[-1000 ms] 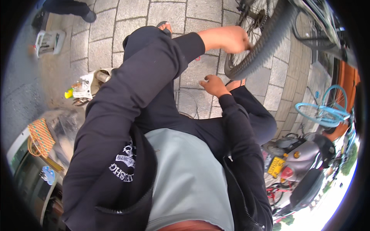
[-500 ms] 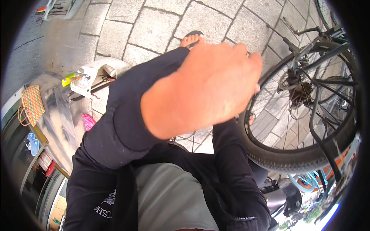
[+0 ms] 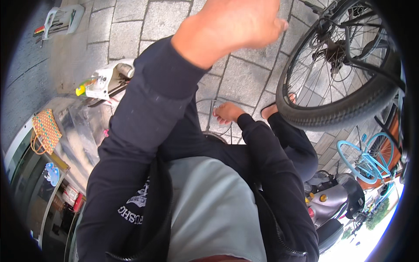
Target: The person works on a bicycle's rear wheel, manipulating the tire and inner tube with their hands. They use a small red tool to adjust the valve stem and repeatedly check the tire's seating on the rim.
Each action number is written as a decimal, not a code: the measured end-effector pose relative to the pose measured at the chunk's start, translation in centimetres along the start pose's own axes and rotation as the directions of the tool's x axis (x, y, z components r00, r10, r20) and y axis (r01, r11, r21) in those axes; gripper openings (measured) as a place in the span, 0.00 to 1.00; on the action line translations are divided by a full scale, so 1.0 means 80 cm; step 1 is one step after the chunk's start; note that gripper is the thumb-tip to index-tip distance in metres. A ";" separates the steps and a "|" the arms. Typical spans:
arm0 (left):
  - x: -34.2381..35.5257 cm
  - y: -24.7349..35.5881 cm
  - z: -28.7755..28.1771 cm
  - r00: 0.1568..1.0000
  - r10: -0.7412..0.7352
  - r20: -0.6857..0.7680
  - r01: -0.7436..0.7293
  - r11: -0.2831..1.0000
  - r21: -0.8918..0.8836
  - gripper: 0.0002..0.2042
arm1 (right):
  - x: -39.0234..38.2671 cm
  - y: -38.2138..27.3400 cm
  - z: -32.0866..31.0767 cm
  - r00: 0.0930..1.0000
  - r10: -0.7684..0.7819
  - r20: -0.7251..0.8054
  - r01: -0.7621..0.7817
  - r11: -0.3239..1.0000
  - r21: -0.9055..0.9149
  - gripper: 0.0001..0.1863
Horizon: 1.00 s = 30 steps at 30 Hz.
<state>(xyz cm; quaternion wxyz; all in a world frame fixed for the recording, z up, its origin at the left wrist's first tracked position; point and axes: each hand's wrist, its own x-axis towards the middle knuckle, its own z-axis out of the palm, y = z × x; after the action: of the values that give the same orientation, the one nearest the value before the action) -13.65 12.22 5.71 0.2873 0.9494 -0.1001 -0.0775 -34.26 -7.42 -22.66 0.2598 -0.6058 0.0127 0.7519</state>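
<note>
My left hand (image 3: 231, 26) is raised high in front of me, closed, with its back toward me. Its fingers are partly cut off by the upper edge, and anything in them is hidden. Lower down, above the paving and between my legs, my right hand (image 3: 229, 112) is closed with fingertips pinched on a thin cable (image 3: 201, 101), which curves in a loop around and below it. To the right stands a bicycle's wheel (image 3: 305, 115) with a black knobby tyre, spokes and sprockets at the hub. Neither hand touches the wheel.
A cut-open white plastic container (image 3: 98, 89) with tools lies at left, and another translucent tool container (image 3: 72, 17) stands farther off. A woven bag (image 3: 47, 129) hangs by a glass cabinet. At right are a blue bicycle (image 3: 371, 161) and a motor scooter (image 3: 331, 201).
My left hand has moved up and away from me. My right hand, hidden behind it before, now shows with the cable. The view has shifted, and the wheel sits higher in it.
</note>
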 end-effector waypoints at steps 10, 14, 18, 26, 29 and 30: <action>0.048 0.027 0.043 0.991 -0.123 -0.049 0.124 0.992 0.011 0.19 | 0.032 0.067 0.095 0.909 -0.402 0.109 0.412 0.907 -0.085 0.15; 0.075 0.015 0.058 1.000 -0.028 -0.013 0.028 1.000 0.009 0.15 | -0.067 0.046 0.033 0.972 -0.235 0.028 0.232 0.922 -0.309 0.23; 0.093 0.040 0.075 0.967 0.023 0.255 0.037 0.973 -0.227 0.14 | -0.091 0.090 -0.013 0.908 -0.176 -0.381 0.071 0.959 -0.273 0.18; 0.025 0.078 0.134 0.813 -0.012 0.582 0.354 0.804 -0.479 0.13 | -0.318 0.135 -0.039 0.612 -0.518 -0.597 0.116 0.806 -0.581 0.12; 0.024 0.070 0.149 0.766 -0.041 0.641 0.484 0.694 -0.534 0.13 | -0.398 0.142 -0.062 0.421 -0.522 -0.742 0.228 0.853 -0.470 0.11; 0.028 0.073 0.153 0.736 -0.052 0.675 0.524 0.676 -0.519 0.10 | -0.417 0.142 -0.074 0.368 -0.509 -0.778 0.305 0.857 -0.416 0.11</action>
<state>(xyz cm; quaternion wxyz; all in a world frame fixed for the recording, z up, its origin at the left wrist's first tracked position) -14.84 0.45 -1.24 0.5484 0.7000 0.0094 -0.4573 -29.15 -31.76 2.99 0.3321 -0.9060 -0.0848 0.2485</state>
